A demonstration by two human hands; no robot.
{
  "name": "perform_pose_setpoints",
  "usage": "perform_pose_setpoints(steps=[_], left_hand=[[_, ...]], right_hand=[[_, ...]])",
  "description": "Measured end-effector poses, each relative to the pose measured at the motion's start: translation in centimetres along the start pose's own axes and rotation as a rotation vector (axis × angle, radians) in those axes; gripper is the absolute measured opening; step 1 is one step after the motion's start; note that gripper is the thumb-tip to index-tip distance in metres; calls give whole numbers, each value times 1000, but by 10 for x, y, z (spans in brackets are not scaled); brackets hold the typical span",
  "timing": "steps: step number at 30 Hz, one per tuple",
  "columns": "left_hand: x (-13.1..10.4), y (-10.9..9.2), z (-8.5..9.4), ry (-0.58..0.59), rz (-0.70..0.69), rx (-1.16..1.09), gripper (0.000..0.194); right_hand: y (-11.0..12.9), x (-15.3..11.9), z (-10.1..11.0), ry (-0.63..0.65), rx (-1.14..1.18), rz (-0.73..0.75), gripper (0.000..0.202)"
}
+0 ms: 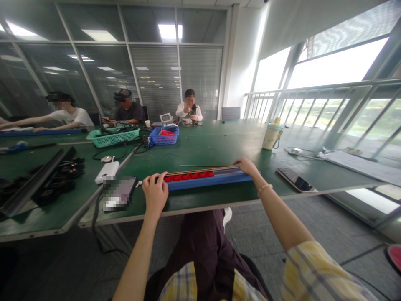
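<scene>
Steadying a long blue trough with both hands

Lying lengthwise near the close edge of the green surface (238, 144), the blue trough (206, 183) sits right in front of the seated person. The left hand (156, 188) is narrow, its bent fingers closed over the trough's left end. The right hand (247, 166), with a bracelet (265, 189) on the wrist, is curled over the other end, fingertips at the tip of a thin rod (226, 168) — whether it grips the rod or merely rests there, I cannot tell from this far off.

A row of red pieces (189, 175) fills the left and middle part of the trough; the right part shows only blue. The thin rod runs along the trough's far side, and a second rod (200, 166) lies on the surface just beyond.

To the right lie a dark phone (296, 179) and, farther back, a lidded cup (272, 137). To the left are another phone (127, 190) and a white device (107, 172). Farther off stand a blue basket (164, 136) and a green basket (112, 137) — and a co-worker (189, 110) sits across the surface, both hands raised.
</scene>
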State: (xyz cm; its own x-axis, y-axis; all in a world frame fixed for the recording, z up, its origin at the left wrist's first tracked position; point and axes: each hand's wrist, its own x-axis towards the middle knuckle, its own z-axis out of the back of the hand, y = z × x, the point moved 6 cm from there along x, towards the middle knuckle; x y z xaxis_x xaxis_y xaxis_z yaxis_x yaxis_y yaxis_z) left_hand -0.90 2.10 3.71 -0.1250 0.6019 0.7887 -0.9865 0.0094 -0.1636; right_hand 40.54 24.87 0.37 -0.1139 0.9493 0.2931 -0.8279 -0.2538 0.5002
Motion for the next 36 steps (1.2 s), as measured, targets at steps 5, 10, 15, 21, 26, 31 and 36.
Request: perform_pose_setpoints(steps=[5, 10, 15, 21, 26, 31, 36], left_hand=[[0, 0, 0, -9, -10, -1, 36], [-1, 1, 0, -9, -7, 3, 36], [-1, 2, -2, -1, 2, -3, 36], [-2, 1, -1, -1, 0, -6, 37], [-2, 1, -1, 4, 2, -8, 37], [-1, 1, -1, 4, -1, -3, 38], [-1, 1, -2, 5, -4, -12, 40]], right_hand=[[-4, 2, 5, -83, 385, 82, 35], [2, -2, 8, 35, 668, 97, 42], [18, -13, 11, 243, 577, 175, 52], [23, -19, 11, 343, 631, 165, 50], [23, -19, 11, 357, 641, 171, 46], [24, -18, 12, 341, 642, 175, 48], [24, -18, 14, 319, 651, 152, 52]])
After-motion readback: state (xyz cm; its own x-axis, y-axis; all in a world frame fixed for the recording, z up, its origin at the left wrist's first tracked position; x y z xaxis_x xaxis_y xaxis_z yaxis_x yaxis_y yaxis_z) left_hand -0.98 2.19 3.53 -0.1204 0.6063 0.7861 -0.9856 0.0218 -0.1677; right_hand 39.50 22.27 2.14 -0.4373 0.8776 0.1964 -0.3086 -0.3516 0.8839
